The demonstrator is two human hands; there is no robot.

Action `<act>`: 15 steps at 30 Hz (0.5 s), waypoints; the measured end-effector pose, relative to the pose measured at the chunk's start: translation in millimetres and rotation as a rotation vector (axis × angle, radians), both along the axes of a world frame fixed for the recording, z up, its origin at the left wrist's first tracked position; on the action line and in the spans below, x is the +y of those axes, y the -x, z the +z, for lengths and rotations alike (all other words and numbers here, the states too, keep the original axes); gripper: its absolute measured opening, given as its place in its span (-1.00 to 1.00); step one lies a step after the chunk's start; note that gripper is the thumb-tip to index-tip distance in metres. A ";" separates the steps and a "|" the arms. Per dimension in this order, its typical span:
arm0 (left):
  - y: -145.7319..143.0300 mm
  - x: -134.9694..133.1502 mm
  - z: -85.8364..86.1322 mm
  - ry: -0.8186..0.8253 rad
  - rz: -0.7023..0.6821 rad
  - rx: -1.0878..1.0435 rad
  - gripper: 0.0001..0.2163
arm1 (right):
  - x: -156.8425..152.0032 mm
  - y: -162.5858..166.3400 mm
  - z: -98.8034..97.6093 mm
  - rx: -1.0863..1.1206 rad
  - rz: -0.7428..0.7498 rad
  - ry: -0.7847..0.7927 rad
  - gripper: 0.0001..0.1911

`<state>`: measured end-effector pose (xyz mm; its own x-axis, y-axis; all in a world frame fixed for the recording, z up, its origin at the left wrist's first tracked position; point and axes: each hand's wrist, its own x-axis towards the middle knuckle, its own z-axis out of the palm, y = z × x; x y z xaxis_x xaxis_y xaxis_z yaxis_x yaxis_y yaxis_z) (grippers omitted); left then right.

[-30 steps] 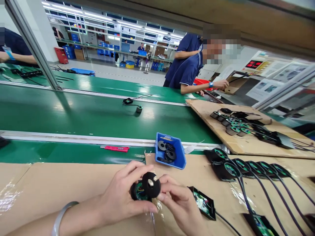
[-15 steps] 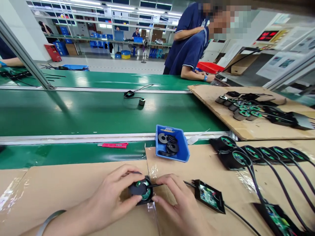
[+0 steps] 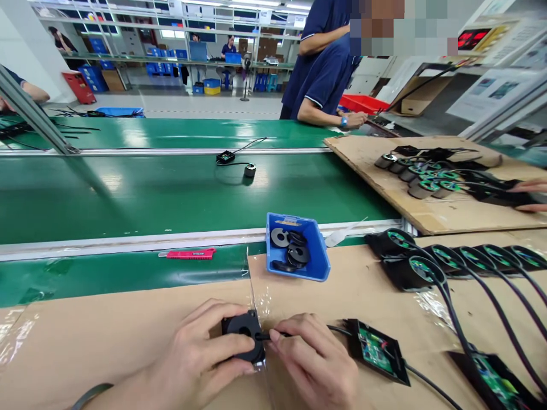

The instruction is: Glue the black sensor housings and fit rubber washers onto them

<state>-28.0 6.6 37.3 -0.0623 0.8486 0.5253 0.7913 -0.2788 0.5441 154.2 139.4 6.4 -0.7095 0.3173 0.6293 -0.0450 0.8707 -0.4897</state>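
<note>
1. Cardboard sheeting (image 3: 106,324) covers the near bench, likely as a soft work surface. On it the left hand (image 3: 200,356) wraps its fingers around a round black housing (image 3: 243,337), pinning it flat so it cannot turn.
2. Just to the right, the right hand (image 3: 316,364) pinches the black cable (image 3: 267,335) where it leaves the housing, thumb and forefinger closed on it, apparently seating it in its slot.
3. That cable runs on to a small circuit board (image 3: 376,352) lying face up beside the right hand.
4. Within easy reach ahead stands a blue bin (image 3: 318,259) of black ring covers (image 3: 293,250).
5. Further right, a row of similar units (image 3: 448,259) lies lined up with leads trailing toward the bench edge.
6. A red utility knife (image 3: 190,254) rests on the green strip beside the rail.
7. Beyond, the green conveyor belt (image 3: 128,193) carries one wired unit (image 3: 250,169).
8. Across it, a person in a dark blue shirt (image 3: 325,74) leans over another bench.
</note>
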 end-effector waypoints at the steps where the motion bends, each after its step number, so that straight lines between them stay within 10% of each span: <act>1: 0.1 0.4 -0.8 -0.008 -0.002 0.002 -0.81 | -0.4 0.3 -0.6 0.016 -0.002 -0.001 -0.80; 15: -0.8 -2.5 -12.4 -0.012 -0.008 0.045 -0.86 | -2.9 -2.3 -8.7 0.041 -0.010 0.014 -0.81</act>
